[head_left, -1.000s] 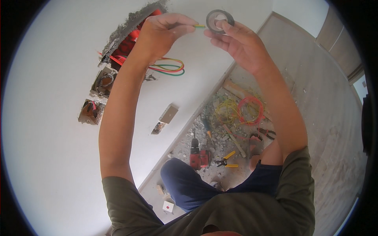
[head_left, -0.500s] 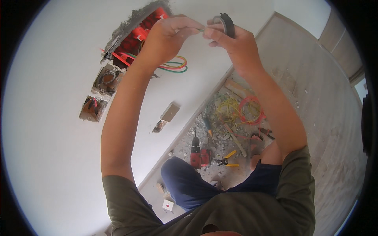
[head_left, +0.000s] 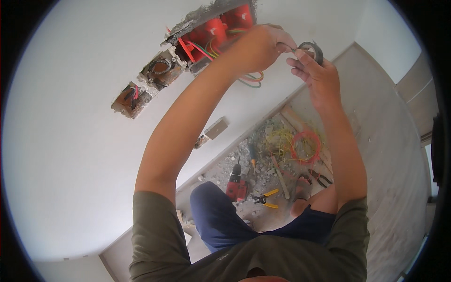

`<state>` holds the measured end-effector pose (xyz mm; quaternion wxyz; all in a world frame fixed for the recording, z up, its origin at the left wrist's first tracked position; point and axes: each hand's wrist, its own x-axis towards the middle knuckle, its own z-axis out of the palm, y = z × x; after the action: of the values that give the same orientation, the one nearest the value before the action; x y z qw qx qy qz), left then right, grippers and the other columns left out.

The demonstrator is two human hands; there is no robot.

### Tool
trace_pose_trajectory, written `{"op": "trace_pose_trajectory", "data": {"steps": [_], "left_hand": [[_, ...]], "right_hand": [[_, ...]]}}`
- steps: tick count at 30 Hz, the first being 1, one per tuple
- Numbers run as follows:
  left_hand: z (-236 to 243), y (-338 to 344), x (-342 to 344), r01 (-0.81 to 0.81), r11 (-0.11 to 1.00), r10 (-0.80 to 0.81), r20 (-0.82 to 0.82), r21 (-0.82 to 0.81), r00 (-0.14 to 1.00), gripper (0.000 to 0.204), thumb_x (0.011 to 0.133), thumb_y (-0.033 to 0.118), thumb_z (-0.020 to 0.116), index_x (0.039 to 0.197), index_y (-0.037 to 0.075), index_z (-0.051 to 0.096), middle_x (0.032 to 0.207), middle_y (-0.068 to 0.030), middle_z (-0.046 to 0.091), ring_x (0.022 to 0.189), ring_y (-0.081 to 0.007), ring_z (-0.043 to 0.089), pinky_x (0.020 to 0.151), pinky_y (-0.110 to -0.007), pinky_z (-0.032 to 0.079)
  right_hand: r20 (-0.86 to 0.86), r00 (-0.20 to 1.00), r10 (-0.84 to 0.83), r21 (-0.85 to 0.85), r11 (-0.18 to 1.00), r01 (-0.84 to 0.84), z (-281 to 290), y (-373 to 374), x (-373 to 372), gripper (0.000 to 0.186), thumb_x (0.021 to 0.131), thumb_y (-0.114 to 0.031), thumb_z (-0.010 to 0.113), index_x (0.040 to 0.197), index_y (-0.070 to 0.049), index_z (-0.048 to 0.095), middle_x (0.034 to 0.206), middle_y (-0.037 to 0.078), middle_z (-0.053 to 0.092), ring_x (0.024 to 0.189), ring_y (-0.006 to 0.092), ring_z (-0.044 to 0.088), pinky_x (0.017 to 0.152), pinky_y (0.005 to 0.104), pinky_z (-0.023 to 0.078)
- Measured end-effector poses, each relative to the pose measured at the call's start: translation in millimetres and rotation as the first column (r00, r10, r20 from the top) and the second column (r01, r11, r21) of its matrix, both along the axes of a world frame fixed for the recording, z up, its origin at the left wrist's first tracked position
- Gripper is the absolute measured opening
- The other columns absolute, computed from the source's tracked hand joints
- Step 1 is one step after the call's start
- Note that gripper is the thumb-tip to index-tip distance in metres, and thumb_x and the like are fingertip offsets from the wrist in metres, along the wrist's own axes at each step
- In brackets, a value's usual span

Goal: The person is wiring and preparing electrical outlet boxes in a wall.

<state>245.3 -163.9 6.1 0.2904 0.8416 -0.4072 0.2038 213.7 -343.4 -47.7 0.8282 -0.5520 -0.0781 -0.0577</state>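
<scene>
To the left of the fingers and behind them spreads a white wall [head_left: 84,160]. Cut into it, just left of the left hand [head_left: 275,44], is an open red wall box [head_left: 216,31]. The left thumb and fingertips are pinched together; the right hand [head_left: 315,70] meets them from the right, thumb close to that pinch, other fingers curled and slightly apart. Well below the fingers, on rubble, lie a red wire coil [head_left: 306,147], a drill [head_left: 236,188] and yellow-handled strippers [head_left: 269,199], presumably set down to free both hands. Black tape [head_left: 320,53] is gripped on edge behind the right thumb, probably so it can turn; whether a finger passes through it, I cannot tell. Below the left fingers hangs a loop of coloured wires [head_left: 256,81], likely slack giving reach. Between the fingertips shows a thin, dark tip [head_left: 294,50], perhaps a wire end, mostly hidden.
</scene>
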Motion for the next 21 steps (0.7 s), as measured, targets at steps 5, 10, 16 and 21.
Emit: {"op": "trace_pose_trajectory", "data": {"steps": [5,10,16,21], "left_hand": [[1.0,-0.4,-1.6,-0.008,1.0,0.006,0.042,0.027,0.999,0.011,0.089,0.007,0.068,0.098,0.009,0.071,0.09,-0.0068,0.07,0.08,-0.02,0.066,0.073,-0.03,0.052],[9.3,0.5,-5.1,-0.022,0.999,0.026,-0.116,0.03,0.993,0.011,0.088,0.008,0.068,0.099,0.008,0.071,0.087,-0.0057,0.071,0.077,-0.0158,0.065,0.073,-0.029,0.052],[29.5,6.9,8.4,0.027,0.985,0.034,-0.348,0.17,0.937,0.012,0.091,0.005,0.062,0.099,0.004,0.071,0.079,-0.004,0.067,0.075,-0.0097,0.062,0.071,-0.027,0.05],[34.7,5.1,12.1,0.085,0.964,-0.025,-0.23,0.254,0.973,0.014,0.088,0.007,0.057,0.093,0.001,0.069,0.08,-0.0079,0.068,0.074,-0.0209,0.062,0.071,-0.034,0.049]], "right_hand": [[-0.03,0.997,0.071,0.038,0.997,-0.07,0.5,-3.3,2.5,0.029,0.088,-0.017,0.073,0.105,0.006,0.067,0.096,0.01,0.069,0.087,0.0185,0.069,0.077,0.0284,0.056],[0.03,0.999,-0.02,-0.012,1.0,0.02,-2.1,2.8,0.7,0.027,0.088,-0.016,0.073,0.103,0.006,0.068,0.095,0.01,0.07,0.084,0.0168,0.069,0.075,0.0274,0.056],[0.156,0.985,-0.075,-0.066,0.994,0.086,-5.5,8.5,0.5,0.025,0.089,-0.014,0.071,0.102,0.006,0.069,0.093,0.009,0.07,0.082,0.0157,0.069,0.072,0.027,0.055],[0.169,0.983,-0.072,-0.055,0.995,0.082,-6.1,10.0,2.5,0.026,0.089,-0.015,0.072,0.103,0.007,0.068,0.092,0.01,0.07,0.081,0.0163,0.069,0.071,0.0272,0.055]]}}
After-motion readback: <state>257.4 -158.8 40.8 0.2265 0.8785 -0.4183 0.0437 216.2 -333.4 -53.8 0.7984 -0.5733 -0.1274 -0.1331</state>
